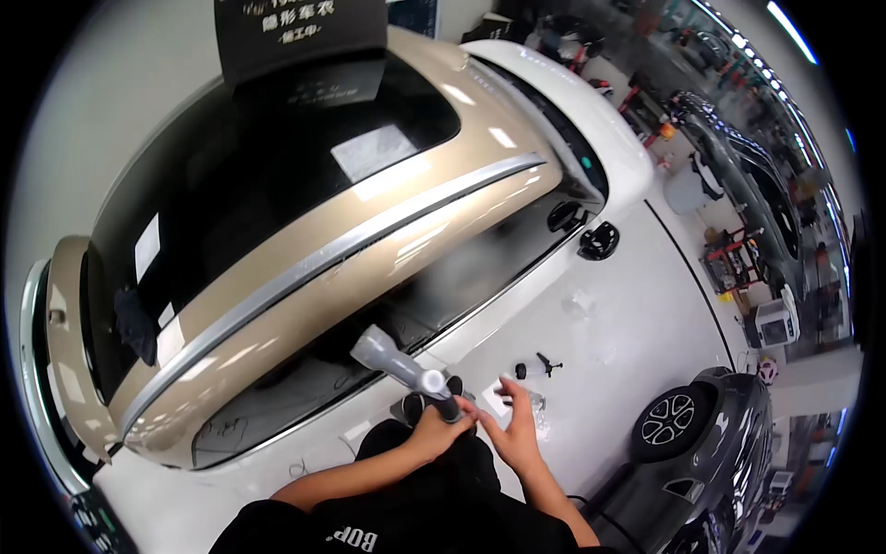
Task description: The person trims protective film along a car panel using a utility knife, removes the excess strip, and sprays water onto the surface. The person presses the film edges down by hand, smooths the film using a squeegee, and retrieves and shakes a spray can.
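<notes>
1. Beside the gold-roofed car (pixel 277 254), L hand (pixel 438 432) is gripping the dark handle (pixel 450 407) of a grey dryer-style blower (pixel 402 366), fingers wrapped round; nozzle (pixel 373 348) is pointing twd the side windows (pixel 452 291).
2. R hand (pixel 514 436) is spreading open, thumb nr L fingertips; can't tell if they're touching.
3. Beyond R hand, a blk sprayer (pixel 531 369) is lying nr the car.
4. Dk grey car (pixel 706 452) is sitting off to the R.

Glossy roof (pixel 295 238); metallic rail (pixel 341 244); smooth plastic-looking tool (pixel 404 368); matt cloth shirt (pixel 434 522).
</notes>
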A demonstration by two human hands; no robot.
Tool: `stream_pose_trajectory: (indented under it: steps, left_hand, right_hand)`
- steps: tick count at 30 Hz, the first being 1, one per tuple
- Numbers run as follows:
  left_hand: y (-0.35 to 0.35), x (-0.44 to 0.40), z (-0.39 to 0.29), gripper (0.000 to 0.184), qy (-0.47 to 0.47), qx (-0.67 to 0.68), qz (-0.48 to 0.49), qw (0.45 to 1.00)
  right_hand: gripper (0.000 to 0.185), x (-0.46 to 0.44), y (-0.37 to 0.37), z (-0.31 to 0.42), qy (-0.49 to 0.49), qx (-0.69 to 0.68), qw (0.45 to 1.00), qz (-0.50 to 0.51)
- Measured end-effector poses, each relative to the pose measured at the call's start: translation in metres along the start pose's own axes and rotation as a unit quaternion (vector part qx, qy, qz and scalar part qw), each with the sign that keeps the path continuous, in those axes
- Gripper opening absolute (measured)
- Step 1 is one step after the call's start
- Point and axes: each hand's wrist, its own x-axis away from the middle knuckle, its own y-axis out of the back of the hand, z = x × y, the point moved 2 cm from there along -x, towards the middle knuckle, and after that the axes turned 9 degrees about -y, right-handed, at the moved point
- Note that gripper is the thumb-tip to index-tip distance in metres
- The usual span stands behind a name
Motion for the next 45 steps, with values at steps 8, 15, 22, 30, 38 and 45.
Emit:
stream_pose_trajectory:
  steps: [8,15,22,30,38,45]
  left_hand:
    - [0.066,0.02,-0.056,0.01,-0.051,0.206,-0.127,0.969]
    - [0.142,0.035,-0.132,0.007,-0.221,0.221,-0.245,0.918]
    - [0.212,0.082,-0.179,0.008,-0.305,0.178,-0.343,0.87]
    - [0.231,0.095,-0.164,0.012,-0.314,0.182,-0.395,0.844]
    - [0.256,0.073,-0.158,0.017,-0.298,0.055,-0.489,0.818]
    - [0.23,0.039,-0.177,0.021,-0.309,0.048,-0.429,0.847]
  right_hand:
    - [0.024,0.222,-0.036,-0.282,-0.418,0.086,0.894,0.139]
    - [0.023,0.177,-0.093,-0.315,-0.391,0.19,0.898,0.075]
    - [0.022,0.11,-0.095,-0.309,-0.391,0.289,0.87,0.083]
    - [0.022,0.09,-0.084,-0.308,-0.372,0.337,0.86,0.09]
    - [0.022,0.143,-0.095,-0.322,-0.37,0.315,0.871,0.077]
    - [0.022,0.201,-0.116,-0.35,-0.35,0.365,0.861,0.054]
